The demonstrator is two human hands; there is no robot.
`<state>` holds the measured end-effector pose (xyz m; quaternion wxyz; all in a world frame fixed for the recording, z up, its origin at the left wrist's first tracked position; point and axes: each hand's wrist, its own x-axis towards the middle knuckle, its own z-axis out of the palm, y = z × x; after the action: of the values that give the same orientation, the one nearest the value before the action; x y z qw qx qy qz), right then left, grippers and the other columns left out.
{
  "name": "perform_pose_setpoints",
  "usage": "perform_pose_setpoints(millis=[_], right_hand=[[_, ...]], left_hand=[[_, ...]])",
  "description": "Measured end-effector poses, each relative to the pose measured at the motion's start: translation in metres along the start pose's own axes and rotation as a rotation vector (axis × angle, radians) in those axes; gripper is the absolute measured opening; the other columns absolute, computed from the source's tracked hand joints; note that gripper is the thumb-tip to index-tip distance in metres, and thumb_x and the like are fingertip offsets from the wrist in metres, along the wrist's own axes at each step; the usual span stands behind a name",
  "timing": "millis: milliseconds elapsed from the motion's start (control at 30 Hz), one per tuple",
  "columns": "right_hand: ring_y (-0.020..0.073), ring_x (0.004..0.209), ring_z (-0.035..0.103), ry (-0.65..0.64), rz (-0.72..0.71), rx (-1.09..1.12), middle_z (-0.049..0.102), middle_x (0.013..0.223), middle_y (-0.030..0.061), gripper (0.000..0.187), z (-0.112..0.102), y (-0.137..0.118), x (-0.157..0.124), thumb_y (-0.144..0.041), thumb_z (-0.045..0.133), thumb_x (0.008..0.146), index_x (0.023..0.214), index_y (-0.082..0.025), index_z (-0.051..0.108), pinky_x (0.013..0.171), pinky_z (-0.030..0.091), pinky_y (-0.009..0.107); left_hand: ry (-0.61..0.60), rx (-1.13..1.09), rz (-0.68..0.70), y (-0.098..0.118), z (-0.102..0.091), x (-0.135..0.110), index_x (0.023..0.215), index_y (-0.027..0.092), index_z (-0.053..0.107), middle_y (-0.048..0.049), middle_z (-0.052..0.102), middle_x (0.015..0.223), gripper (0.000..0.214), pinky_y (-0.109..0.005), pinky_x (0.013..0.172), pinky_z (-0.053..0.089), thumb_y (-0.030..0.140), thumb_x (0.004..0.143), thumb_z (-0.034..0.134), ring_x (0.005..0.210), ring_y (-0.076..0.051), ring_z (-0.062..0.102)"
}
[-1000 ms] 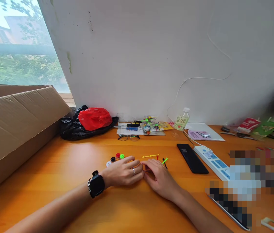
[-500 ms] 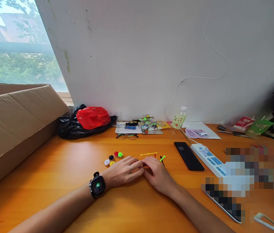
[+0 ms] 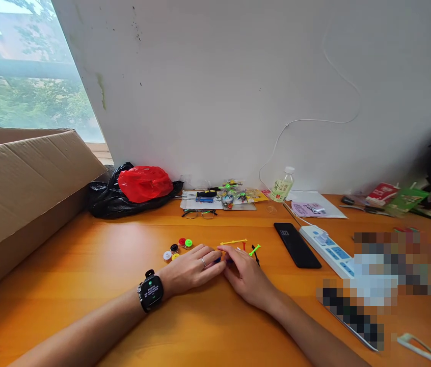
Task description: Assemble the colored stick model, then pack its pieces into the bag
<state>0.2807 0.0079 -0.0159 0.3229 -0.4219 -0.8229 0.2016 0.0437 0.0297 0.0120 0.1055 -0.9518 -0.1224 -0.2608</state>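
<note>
My left hand (image 3: pixel 194 267), with a ring and a smartwatch (image 3: pixel 151 291), rests low over the table with its fingers bent inward. My right hand (image 3: pixel 248 278) meets it fingertip to fingertip. A small blue piece (image 3: pixel 217 260) shows between the fingers of both hands, mostly hidden. Left of the hands sit small round toy pieces in white (image 3: pixel 167 256), black (image 3: pixel 174 248), red (image 3: pixel 182 242), green (image 3: pixel 188 243) and yellow (image 3: pixel 175 257). Behind and right of my right hand lie thin plastic sticks: yellow (image 3: pixel 234 241), red (image 3: pixel 244 245), green (image 3: pixel 254 250) and black (image 3: pixel 256 256).
A black phone (image 3: pixel 296 245) and a white power strip (image 3: pixel 328 252) lie to the right. Glasses (image 3: pixel 199 214), a bottle (image 3: pixel 283 184), and a red bag (image 3: pixel 145 183) on a black bag (image 3: pixel 112 206) line the wall. A cardboard box (image 3: pixel 32 178) stands left.
My fingers have shifted slightly, and a bit of blue now shows between them. The watch face has lit up with text. The view has moved a little.
</note>
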Motion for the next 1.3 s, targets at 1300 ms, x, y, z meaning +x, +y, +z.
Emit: perform_pose_setpoints(millis=[1300], right_hand=[[0.0146,0.064,0.061,0.113,0.380,0.768,0.072,0.085,0.0036,0.041,0.008,-0.003,0.010,-0.055,0.084,0.086,0.104,-0.020,0.073,0.055,0.049,0.025]], left_hand=[[0.449,-1.242,-0.997,0.022,0.011,0.013,0.117,0.017,0.068,-0.0116,0.080,0.110,0.044,-0.038,0.095,0.062,0.040,0.086,0.088,0.102,-0.024,0.077]])
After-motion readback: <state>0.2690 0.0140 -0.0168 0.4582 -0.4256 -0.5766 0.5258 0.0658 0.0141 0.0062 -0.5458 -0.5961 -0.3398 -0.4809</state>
